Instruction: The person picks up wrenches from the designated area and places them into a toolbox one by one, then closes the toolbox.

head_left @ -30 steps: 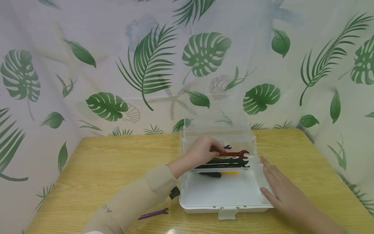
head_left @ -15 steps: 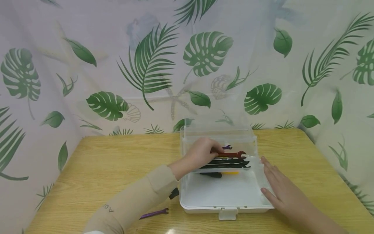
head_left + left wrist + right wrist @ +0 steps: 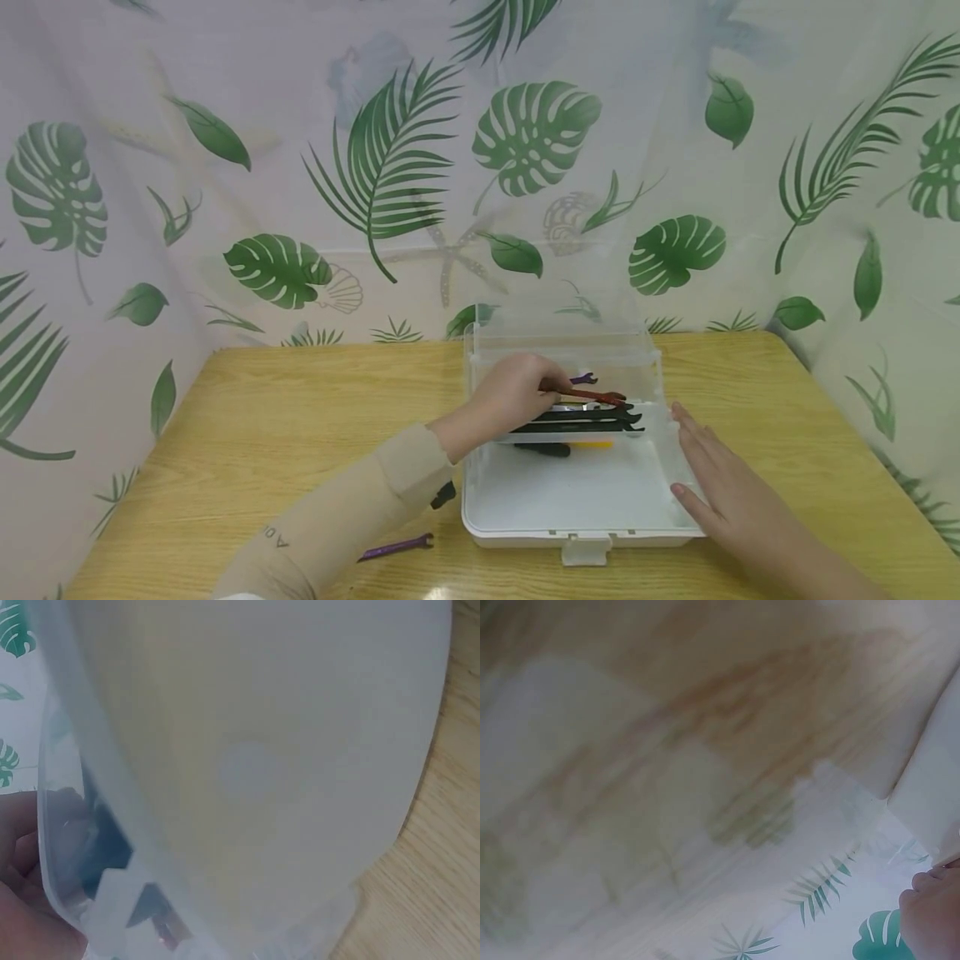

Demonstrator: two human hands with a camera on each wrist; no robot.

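The slim red open-ended metal wrench point(image 3: 592, 396) lies pinched at its near end in the curled fingers of the left hand point(image 3: 513, 392), atop the black wrenches point(image 3: 588, 418) stacked in the inner tray of the open translucent white plastic case point(image 3: 577, 533). The right hand point(image 3: 720, 483), fingers straight and together, rests flat against the case's right wall. A purple wrench point(image 3: 395, 547) lies on the wooden table point(image 3: 300, 417), beneath the left sleeve.

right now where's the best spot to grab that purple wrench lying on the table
Grip the purple wrench around the middle of its thin shank, coming straight down from above. It lies flat on the wooden table, just left of the box, with open wood along both long sides, so finger and thumb can likely pinch across the narrow shaft. The left forearm lies close to its near end.
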